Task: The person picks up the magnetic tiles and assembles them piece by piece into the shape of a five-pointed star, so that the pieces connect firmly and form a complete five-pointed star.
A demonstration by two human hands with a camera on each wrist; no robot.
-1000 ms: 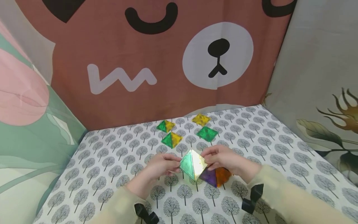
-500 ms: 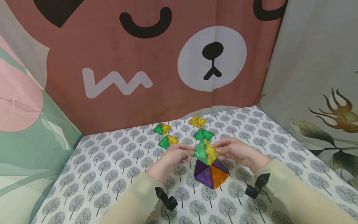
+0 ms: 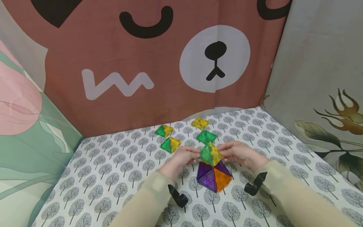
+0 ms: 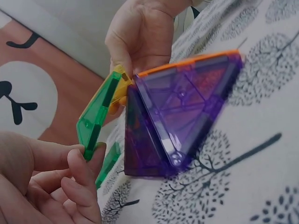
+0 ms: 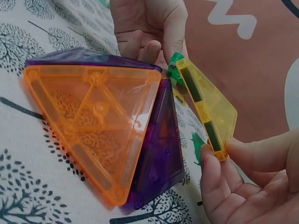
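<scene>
Two magnetic-tile pyramids are stacked in the head view. On the cloth stands a purple and orange pyramid (image 3: 209,181), its orange face (image 5: 100,116) large in the right wrist view. Right at its peak is a green and yellow pyramid (image 3: 206,155). My left hand (image 3: 185,156) pinches a lower corner of its green tile (image 4: 98,114) between thumb and fingers. Opposite, my right hand (image 3: 239,153) pinches a corner of the yellow tile (image 5: 210,105). The far faces of both pyramids are hidden in the head view.
Farther back lie a green pyramid (image 3: 206,136), a yellow one (image 3: 200,123) and two green-and-yellow ones, the nearer (image 3: 166,145) and the farther (image 3: 160,131). A tree-print cloth (image 3: 113,186) covers the table; a bear-print curtain (image 3: 113,110) hangs behind.
Both hands have carried the green and yellow pyramid right, from beside the purple and orange pyramid to over its peak. In the last half second it has shifted slightly right.
</scene>
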